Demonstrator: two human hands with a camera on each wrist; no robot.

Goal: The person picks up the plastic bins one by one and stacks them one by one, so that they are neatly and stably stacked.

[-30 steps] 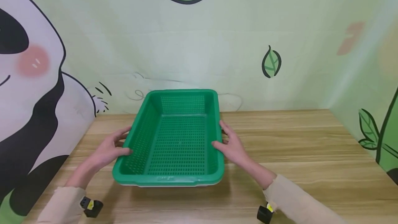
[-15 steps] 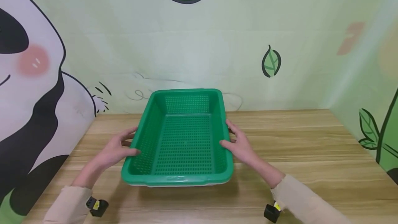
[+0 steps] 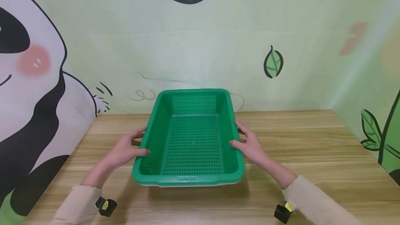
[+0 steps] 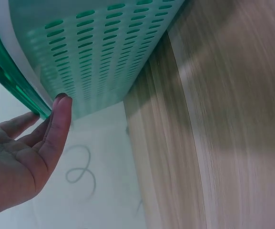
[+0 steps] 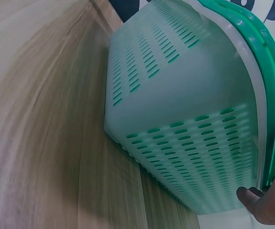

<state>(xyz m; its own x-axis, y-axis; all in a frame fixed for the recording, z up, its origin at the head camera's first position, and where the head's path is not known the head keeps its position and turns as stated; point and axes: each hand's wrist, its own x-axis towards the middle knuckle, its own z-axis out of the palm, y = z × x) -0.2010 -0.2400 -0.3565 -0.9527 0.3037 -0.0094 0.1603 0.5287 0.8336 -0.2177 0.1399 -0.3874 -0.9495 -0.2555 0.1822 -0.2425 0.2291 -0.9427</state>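
A green rectangular plastic basket [image 3: 190, 180] with a perforated floor and walls is held at mid-table. Nested around it is a whitish, translucent perforated basket [image 5: 194, 90], seen from outside in both wrist views. My left hand [image 3: 125, 151] grips the left rim, thumb over the edge and fingers underneath. On the opposite rim, my right hand [image 3: 251, 147] holds on in the same way. Nothing lies inside the green basket. In the right wrist view the outer basket's lower corner is close to the wooden table; I cannot tell whether it touches.
The wood-grain table [image 3: 300, 141] extends to both sides and in front of the baskets. Behind it hangs a pale green backdrop [image 3: 200, 55] with leaf drawings, and a panda figure [image 3: 34, 89] is printed at the left.
Both hands and the nested baskets have moved steadily to the right across the table. The grip on each rim looks the same.
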